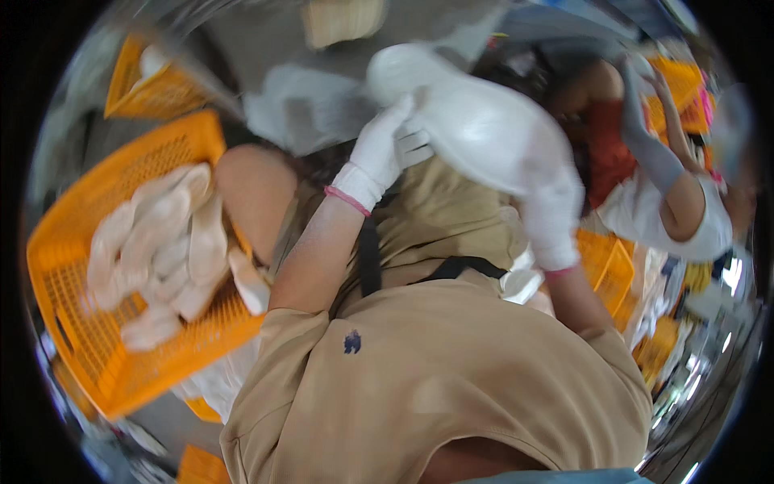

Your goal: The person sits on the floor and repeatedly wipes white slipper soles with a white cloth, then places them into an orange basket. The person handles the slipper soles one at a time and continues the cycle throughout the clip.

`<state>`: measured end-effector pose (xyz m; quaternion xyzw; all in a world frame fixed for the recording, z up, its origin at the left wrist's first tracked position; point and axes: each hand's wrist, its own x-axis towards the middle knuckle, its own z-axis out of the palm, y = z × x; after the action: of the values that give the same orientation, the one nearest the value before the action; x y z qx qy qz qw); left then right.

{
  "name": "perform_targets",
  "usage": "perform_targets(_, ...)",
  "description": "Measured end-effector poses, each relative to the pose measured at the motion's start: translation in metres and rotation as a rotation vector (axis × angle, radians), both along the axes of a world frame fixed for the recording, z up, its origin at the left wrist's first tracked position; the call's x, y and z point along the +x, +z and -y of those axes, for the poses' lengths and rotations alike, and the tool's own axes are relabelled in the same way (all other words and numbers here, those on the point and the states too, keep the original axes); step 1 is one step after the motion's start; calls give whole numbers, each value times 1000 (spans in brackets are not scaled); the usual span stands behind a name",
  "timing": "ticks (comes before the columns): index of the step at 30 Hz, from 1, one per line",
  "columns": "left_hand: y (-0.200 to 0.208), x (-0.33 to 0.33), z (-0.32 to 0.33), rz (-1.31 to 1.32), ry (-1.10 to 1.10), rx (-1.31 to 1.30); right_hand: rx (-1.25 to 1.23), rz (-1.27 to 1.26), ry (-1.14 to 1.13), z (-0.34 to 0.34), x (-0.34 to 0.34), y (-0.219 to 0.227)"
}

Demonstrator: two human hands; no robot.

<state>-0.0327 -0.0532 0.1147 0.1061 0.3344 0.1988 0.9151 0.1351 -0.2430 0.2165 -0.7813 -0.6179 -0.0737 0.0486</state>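
A glossy white piece shaped like a shoe sole (476, 113) is held up slantwise in front of me, over my lap. My left hand (383, 149), in a white glove with a pink cuff edge, grips its near left edge, thumb against it and fingers curled. My right hand (552, 189), gloved the same way and smeared by motion, is closed round its right end; the single fingers do not show clearly. Beside my left knee, an orange plastic crate (121, 387) holds several pale, sole-shaped pieces (165, 242) in a loose heap.
A grey surface (266, 40) lies ahead, with a pale block-like thing (343, 20) at its far edge. Another orange crate (153, 89) stands far left. At right sits another person (669, 177), near more orange crates (605, 266). My knees flank the working space.
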Motion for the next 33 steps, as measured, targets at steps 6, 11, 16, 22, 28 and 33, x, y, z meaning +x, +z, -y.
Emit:
perform_targets(6,4,86,-37,244,362,293,600,-1028,-298,-50,-36,3)
perform_targets(11,-33,96,-132,89,225,355,590,-976,-55,-155,0,-23)
perform_targets(16,-31,10,-153,-911,-181,855,239,-700,-63,-226,34,-43)
perform_targets(22,-7,-55,-94,-747,-60,1181,11,-829,-197,-254,42,-29)
perform_targets(28,-5,33,-61,-620,-164,879,102,-277,4,-222,32,-25)
perform_targets(33,-12,124,-55,-108,366,386,-20,-984,-437,-134,12,24)
